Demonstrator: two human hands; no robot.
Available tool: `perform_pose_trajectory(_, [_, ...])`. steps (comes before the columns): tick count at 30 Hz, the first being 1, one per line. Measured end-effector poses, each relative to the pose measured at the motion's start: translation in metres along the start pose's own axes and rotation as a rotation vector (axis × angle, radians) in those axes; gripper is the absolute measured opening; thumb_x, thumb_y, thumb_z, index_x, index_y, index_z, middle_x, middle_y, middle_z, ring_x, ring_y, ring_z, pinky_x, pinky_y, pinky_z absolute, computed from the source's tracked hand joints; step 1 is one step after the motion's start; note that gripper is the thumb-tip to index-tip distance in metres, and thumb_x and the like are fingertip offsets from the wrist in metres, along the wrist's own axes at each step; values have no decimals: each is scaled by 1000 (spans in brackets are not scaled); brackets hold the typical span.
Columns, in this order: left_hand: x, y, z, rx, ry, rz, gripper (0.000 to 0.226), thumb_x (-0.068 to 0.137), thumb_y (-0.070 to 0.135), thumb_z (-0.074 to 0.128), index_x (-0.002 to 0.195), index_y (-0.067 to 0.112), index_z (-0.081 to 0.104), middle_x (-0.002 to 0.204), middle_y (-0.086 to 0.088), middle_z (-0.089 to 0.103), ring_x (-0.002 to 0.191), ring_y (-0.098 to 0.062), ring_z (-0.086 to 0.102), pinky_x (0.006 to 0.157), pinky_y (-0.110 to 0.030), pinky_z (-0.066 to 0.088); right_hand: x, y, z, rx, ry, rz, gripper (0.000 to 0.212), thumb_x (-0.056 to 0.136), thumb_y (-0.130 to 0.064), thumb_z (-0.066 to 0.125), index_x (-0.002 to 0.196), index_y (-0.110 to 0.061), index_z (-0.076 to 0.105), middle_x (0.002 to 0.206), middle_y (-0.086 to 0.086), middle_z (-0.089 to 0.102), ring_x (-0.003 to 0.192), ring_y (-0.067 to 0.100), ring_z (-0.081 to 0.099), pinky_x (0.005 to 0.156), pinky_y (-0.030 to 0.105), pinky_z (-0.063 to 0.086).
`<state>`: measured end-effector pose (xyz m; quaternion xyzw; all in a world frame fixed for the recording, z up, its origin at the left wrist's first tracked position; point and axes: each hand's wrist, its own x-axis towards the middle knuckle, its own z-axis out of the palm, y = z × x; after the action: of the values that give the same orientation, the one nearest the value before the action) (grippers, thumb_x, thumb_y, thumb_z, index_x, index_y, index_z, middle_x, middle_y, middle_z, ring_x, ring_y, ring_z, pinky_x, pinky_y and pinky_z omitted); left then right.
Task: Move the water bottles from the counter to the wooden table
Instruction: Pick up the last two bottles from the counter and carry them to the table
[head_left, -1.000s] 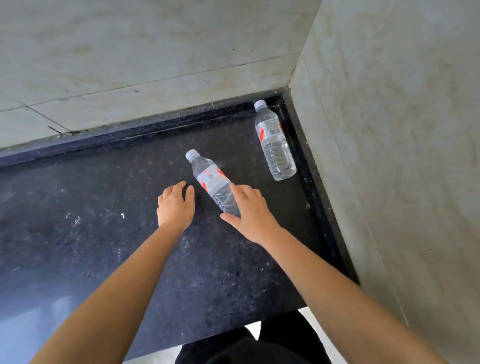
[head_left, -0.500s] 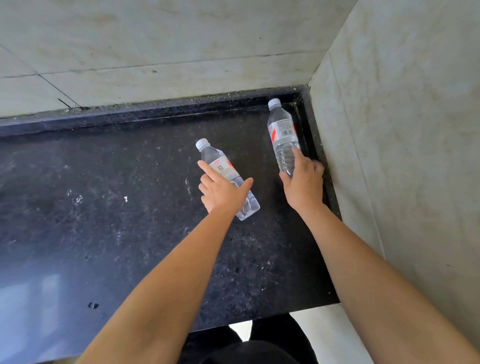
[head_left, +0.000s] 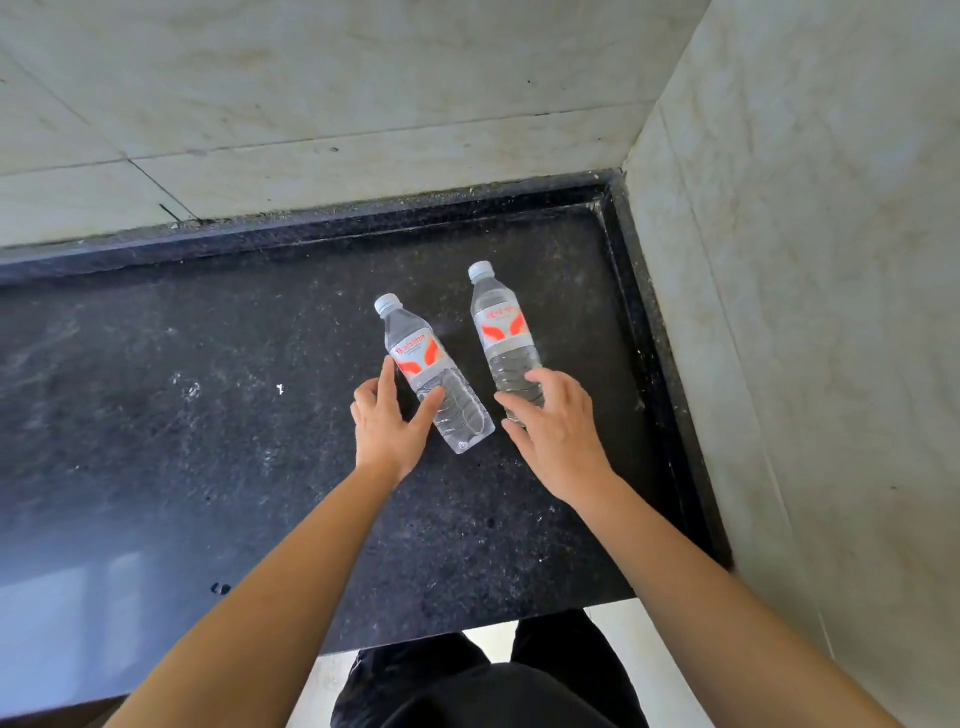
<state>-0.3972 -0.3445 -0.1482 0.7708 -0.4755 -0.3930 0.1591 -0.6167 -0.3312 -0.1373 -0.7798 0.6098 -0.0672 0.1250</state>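
Two clear water bottles with white caps and red-and-white labels are on the black speckled counter, near its back right corner. The left water bottle points its cap away from me; my left hand holds its lower half, thumb across the top and index finger along its left side. The right water bottle lies almost parallel to it, a little farther back. My right hand grips its lower end and hides the base. Whether either bottle is off the counter, I cannot tell.
Pale marble walls close the counter at the back and on the right. A raised black lip runs along both walls. The counter's front edge is right before my dark trousers, with light floor beside them.
My right hand has pulled the right bottle away from the corner, closer to the left bottle. My left hand has turned the left bottle so its label faces up.
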Motion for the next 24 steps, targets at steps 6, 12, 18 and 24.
perform_pose_trajectory(6, [4,18,12,-164,-13,-55,75,94,49,59,155,37,18,143,-4,36,135,-24,33,112,-51,35,15,-5,-6,251,2,145,30,88,-21,76,117,-20,68,130,8,48,119,26,50,91,38,58])
perform_pose_trajectory(12, [7,48,27,-128,23,-247,103,80,63,69,155,31,6,145,-6,39,132,-29,46,101,-56,49,19,2,-13,496,-179,349,63,93,-32,70,148,-30,38,148,2,45,131,17,50,104,34,47])
perform_pose_trajectory(18, [7,44,11,-99,27,-252,85,80,43,77,146,25,28,128,-1,58,114,-25,62,94,-46,56,16,1,-20,466,-221,375,64,92,-30,72,146,-31,38,143,2,51,126,19,54,103,35,47])
perform_pose_trajectory(24, [-10,20,-21,212,-97,-155,76,77,39,74,139,29,31,118,2,61,101,-25,64,88,-46,56,-16,2,-21,368,-284,377,66,83,-38,78,135,-34,38,125,4,50,100,17,60,82,26,54])
